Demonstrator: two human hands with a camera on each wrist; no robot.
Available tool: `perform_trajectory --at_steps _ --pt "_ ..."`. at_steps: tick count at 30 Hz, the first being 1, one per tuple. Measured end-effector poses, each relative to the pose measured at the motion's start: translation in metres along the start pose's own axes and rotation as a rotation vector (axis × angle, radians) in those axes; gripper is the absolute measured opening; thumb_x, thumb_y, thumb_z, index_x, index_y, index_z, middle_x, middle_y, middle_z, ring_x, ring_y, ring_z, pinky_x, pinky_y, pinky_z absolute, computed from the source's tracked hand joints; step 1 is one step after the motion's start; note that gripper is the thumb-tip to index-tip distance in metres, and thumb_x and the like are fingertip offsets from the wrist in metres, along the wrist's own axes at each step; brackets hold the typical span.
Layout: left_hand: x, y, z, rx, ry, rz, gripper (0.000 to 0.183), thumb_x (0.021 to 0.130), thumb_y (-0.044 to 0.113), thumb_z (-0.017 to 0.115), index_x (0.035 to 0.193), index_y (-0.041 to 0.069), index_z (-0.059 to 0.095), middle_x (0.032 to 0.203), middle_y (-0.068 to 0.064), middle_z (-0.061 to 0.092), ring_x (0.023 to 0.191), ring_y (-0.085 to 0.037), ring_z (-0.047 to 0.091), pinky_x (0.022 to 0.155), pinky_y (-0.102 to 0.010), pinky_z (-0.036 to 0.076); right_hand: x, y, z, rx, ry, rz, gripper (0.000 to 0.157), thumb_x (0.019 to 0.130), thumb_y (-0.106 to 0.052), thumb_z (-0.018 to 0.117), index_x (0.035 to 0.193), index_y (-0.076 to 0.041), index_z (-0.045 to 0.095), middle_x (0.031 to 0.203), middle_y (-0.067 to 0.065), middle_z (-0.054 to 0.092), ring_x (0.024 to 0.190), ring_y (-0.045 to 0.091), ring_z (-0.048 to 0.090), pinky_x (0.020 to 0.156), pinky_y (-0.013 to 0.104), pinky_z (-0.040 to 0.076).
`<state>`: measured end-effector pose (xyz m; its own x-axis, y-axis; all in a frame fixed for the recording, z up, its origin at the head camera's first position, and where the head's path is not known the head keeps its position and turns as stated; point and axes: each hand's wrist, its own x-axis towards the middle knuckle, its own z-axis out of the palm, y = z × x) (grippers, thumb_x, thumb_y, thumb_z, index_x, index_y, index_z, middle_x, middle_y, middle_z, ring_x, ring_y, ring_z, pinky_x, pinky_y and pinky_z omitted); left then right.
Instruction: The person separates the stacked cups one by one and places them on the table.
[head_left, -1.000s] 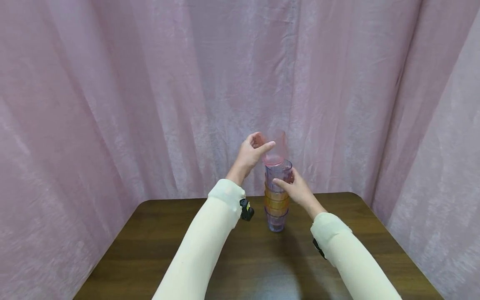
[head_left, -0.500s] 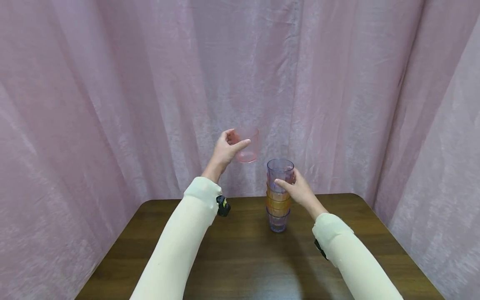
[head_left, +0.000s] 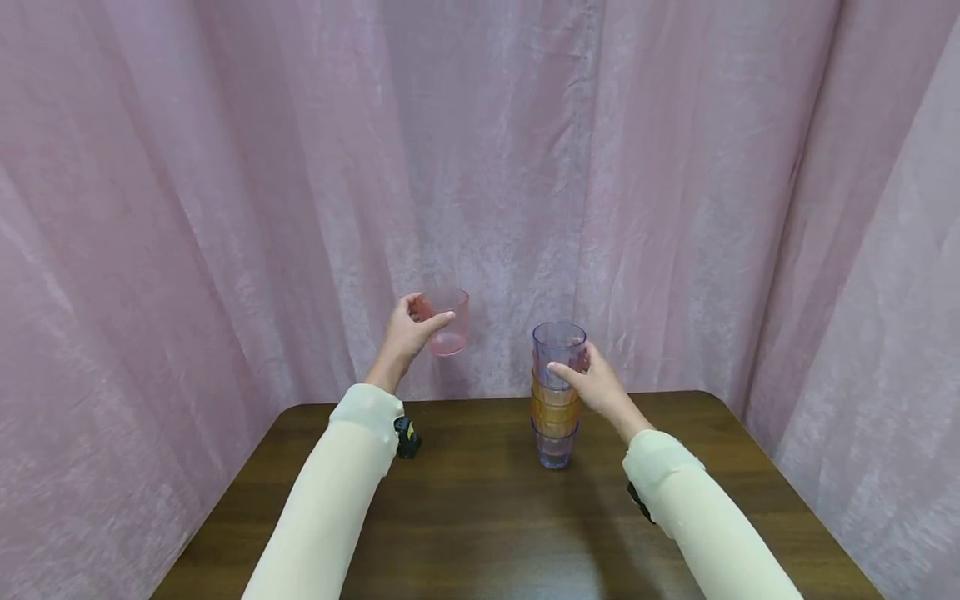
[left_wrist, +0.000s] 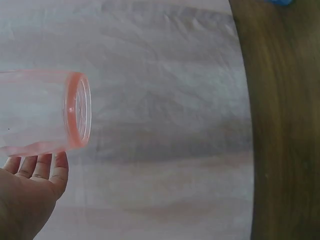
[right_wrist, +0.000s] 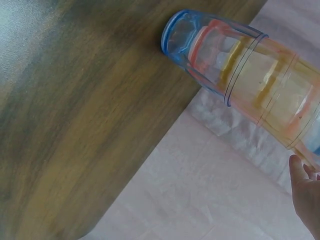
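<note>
1. We see the left hand gripping a pink tumbler, its thumb along the near side and its fingers curled round the far side.
2. That tumbler is held in the air, to the left of the stack and well apart from it, with its mouth up. We read it as clear, tinted plastic or glass; the left wrist view shows smooth walls and a thick, darker pink ring at the base.
3. We find the right hand gripping the top of the tumbler stack, thumb in front and fingers behind.
4. The stack stands upright on the table, its see-through cups nested into a ribbed column. We make out a blue-violet tumbler at the top, an amber band in the middle and a blue base; the right wrist view also shows pink rings inside.
5. Below, we see a dark brown tabletop with streaky wood grain, rounded far corners and a soft sheen.
6. Behind hangs a pale pink curtain, velvety and mottled, falling in broad vertical folds.
7. Both forearms wear smooth cream sleeves, bunched at the cuffs.
</note>
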<state>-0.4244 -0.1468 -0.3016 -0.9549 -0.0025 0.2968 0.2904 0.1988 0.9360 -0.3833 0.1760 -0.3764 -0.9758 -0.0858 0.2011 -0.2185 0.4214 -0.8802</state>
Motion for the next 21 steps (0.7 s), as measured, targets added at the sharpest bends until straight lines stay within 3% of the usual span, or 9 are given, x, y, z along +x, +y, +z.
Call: perform_trajectory --at_steps 11,21 --pt "-0.011 -0.037 -0.026 0.001 0.052 -0.051 0.088 0.084 0.021 0.081 0.151 0.0 0.027 0.14 -0.02 0.04 0.127 -0.031 0.041 0.108 -0.041 0.036 0.0 0.0 0.001 -0.008 0.006 0.003 0.1 0.086 -0.06 0.068 0.156 -0.008 0.02 0.153 0.023 0.036 0.139 0.044 0.035 0.11 0.058 0.032" --pt "-0.022 -0.07 -0.045 0.034 0.079 -0.115 0.092 0.085 0.024 0.08 0.153 0.0 0.023 0.146 -0.021 0.036 0.132 -0.034 0.036 0.111 -0.045 0.032 -0.001 -0.003 0.002 0.007 0.011 0.011 0.097 0.088 -0.057 0.068 0.156 -0.007 0.02 0.154 0.023 0.034 0.14 0.043 0.034 0.111 0.057 0.031"
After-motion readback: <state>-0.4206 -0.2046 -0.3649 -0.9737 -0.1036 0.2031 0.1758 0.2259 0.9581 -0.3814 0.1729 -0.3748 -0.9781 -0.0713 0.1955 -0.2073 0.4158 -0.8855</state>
